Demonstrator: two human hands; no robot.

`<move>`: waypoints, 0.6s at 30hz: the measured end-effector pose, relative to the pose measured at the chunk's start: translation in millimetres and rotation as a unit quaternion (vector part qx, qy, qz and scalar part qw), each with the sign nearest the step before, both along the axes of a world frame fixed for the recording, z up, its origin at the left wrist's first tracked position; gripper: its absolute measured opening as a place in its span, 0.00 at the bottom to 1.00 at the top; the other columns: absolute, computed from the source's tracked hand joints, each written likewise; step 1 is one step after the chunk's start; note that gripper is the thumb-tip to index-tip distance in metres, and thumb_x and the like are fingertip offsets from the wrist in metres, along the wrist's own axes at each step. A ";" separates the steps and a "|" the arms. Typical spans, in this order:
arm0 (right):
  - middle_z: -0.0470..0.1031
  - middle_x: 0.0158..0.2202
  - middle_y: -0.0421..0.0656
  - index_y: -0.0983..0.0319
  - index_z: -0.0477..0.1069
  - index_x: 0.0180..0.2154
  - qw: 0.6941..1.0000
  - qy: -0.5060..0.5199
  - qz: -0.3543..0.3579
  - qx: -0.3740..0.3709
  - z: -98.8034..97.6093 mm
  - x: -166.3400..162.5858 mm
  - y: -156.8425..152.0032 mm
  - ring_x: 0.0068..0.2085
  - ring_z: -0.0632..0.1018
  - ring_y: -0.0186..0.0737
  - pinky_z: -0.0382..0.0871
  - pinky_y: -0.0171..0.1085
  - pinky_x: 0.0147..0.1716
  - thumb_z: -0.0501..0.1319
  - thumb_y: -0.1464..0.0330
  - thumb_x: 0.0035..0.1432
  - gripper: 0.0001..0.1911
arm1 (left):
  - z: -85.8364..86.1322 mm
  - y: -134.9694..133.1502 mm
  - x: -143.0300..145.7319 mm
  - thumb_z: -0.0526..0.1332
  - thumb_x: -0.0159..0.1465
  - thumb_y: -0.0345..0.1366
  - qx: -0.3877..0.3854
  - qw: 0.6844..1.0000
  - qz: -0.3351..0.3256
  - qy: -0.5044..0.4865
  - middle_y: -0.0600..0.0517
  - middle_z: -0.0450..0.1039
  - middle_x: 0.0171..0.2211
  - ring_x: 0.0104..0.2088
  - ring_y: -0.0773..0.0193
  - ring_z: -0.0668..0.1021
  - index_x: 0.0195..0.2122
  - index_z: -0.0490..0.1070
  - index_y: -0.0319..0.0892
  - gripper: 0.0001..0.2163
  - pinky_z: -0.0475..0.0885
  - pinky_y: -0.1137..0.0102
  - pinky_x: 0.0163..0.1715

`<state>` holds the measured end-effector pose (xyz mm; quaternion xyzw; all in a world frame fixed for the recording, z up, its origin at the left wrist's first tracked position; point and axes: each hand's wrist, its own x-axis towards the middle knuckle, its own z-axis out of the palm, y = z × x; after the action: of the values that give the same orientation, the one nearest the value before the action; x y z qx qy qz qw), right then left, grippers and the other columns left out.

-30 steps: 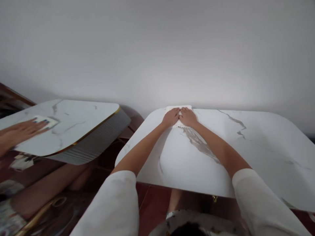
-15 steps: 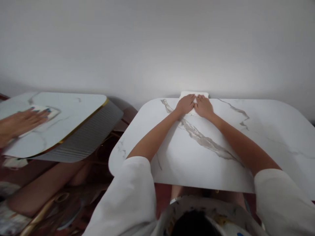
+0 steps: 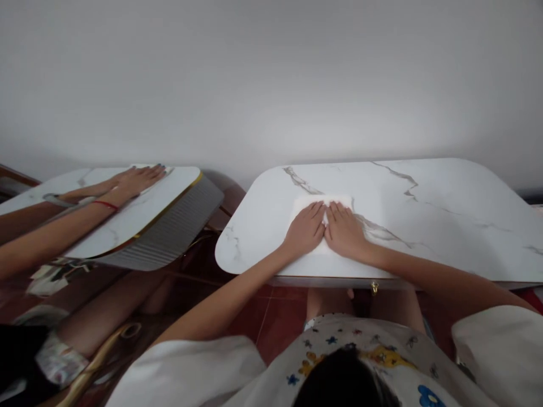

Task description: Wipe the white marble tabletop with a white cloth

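A white folded cloth (image 3: 302,206) lies flat on the white marble-patterned tabletop (image 3: 263,226), left of the middle and towards the near edge. On top of it, my left hand (image 3: 305,227) rests palm down with its fingers stretched forward. Beside it, my right hand (image 3: 344,229) also lies flat on the cloth, the two thumbs meeting in between. Both palms press from above without gripping, and they cover much of the cloth.
To the left, another person's hands (image 3: 139,175) lie flat on a second marble-patterned table (image 3: 106,240) with a gold edge. A pale wall (image 3: 271,85) stands behind both tables. A small gold knob (image 3: 374,288) sticks out under my table's near edge.
My hands have drawn the cloth from the far edge of the tabletop back towards me. The other person's hands have moved to the far right part of their table.
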<state>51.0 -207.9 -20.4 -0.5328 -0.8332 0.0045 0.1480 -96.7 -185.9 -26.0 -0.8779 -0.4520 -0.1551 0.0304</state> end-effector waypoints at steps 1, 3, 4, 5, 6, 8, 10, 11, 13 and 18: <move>0.52 0.64 0.58 0.79 0.53 0.61 1.000 0.001 0.009 -0.003 1.3 -1.5 -13.0 0.64 0.53 0.53 0.45 0.49 0.62 0.44 0.68 0.61 0.30 | 0.6 -15.1 -2.6 0.45 0.63 0.33 -0.002 1.000 0.008 -0.001 0.39 0.57 0.61 0.62 0.54 0.59 0.60 0.56 0.30 0.24 0.56 0.57 0.61; 0.52 0.64 0.57 0.78 0.53 0.61 1.000 0.009 0.020 -0.007 2.6 0.6 -37.5 0.64 0.53 0.51 0.46 0.48 0.62 0.43 0.68 0.61 0.30 | 1.4 -41.2 -3.3 0.45 0.63 0.33 -0.008 1.000 0.010 -0.003 0.39 0.57 0.61 0.62 0.53 0.59 0.60 0.56 0.30 0.24 0.57 0.56 0.61; 0.53 0.64 0.56 0.77 0.54 0.61 1.000 0.015 0.021 -0.009 2.3 4.3 -48.4 0.64 0.54 0.50 0.47 0.47 0.62 0.43 0.68 0.61 0.29 | 1.6 -51.7 -1.1 0.46 0.62 0.33 -0.011 1.000 0.004 -0.005 0.39 0.57 0.61 0.62 0.53 0.59 0.60 0.55 0.31 0.25 0.57 0.55 0.60; 0.53 0.64 0.54 0.76 0.54 0.61 1.000 0.020 0.019 -0.009 1.3 9.7 -57.9 0.64 0.54 0.48 0.48 0.47 0.62 0.43 0.68 0.61 0.29 | 1.5 -60.2 2.9 0.46 0.62 0.33 -0.014 1.000 -0.003 -0.007 0.39 0.57 0.61 0.62 0.53 0.59 0.61 0.55 0.32 0.25 0.58 0.54 0.60; 0.53 0.64 0.53 0.75 0.55 0.61 1.000 0.024 0.016 -0.009 -0.1 16.7 -65.9 0.64 0.54 0.47 0.49 0.47 0.62 0.43 0.68 0.61 0.29 | 1.4 -66.6 8.5 0.46 0.62 0.33 -0.017 1.000 -0.013 -0.010 0.39 0.57 0.61 0.62 0.52 0.59 0.61 0.55 0.32 0.25 0.58 0.54 0.60; 0.54 0.64 0.51 0.72 0.56 0.61 1.000 0.026 0.003 -0.004 -3.8 34.6 -76.2 0.64 0.56 0.45 0.51 0.47 0.61 0.44 0.68 0.60 0.29 | 1.3 -72.7 24.7 0.47 0.62 0.33 -0.024 0.999 -0.032 -0.018 0.39 0.56 0.61 0.63 0.52 0.59 0.61 0.55 0.33 0.25 0.59 0.54 0.60; 0.56 0.63 0.52 0.71 0.57 0.60 0.999 0.022 -0.021 0.009 -7.8 55.8 -78.1 0.63 0.57 0.45 0.53 0.49 0.61 0.45 0.68 0.58 0.29 | 1.8 -69.8 46.1 0.48 0.62 0.33 -0.034 0.998 -0.056 -0.027 0.40 0.57 0.61 0.62 0.53 0.59 0.61 0.55 0.34 0.25 0.59 0.54 0.60; 0.58 0.62 0.53 0.71 0.58 0.60 0.999 0.017 -0.036 0.017 -9.7 66.8 -75.8 0.63 0.58 0.46 0.53 0.50 0.60 0.45 0.68 0.58 0.29 | 2.2 -65.3 58.1 0.48 0.61 0.33 -0.040 0.996 -0.068 -0.030 0.40 0.57 0.61 0.62 0.53 0.59 0.61 0.56 0.35 0.25 0.59 0.55 0.60; 0.60 0.60 0.55 0.73 0.61 0.58 0.997 0.000 -0.064 0.031 -13.3 87.9 -65.1 0.62 0.61 0.49 0.53 0.50 0.60 0.47 0.67 0.56 0.30 | 3.1 -50.8 82.4 0.49 0.61 0.33 -0.047 0.994 -0.089 -0.035 0.40 0.58 0.61 0.62 0.54 0.61 0.60 0.57 0.35 0.25 0.59 0.57 0.60; 0.63 0.59 0.57 0.73 0.64 0.56 0.992 -0.034 -0.109 0.045 -14.9 120.3 -10.7 0.61 0.62 0.51 0.54 0.47 0.60 0.48 0.68 0.54 0.29 | 4.6 8.2 126.5 0.49 0.60 0.31 -0.041 0.992 -0.105 -0.048 0.37 0.61 0.59 0.60 0.54 0.63 0.57 0.61 0.29 0.23 0.58 0.60 0.61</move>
<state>171.3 -218.6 -35.3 -0.6133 -0.7740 -0.0671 0.1427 29.9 -177.7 -21.4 -0.9126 -0.3643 -0.1807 -0.0437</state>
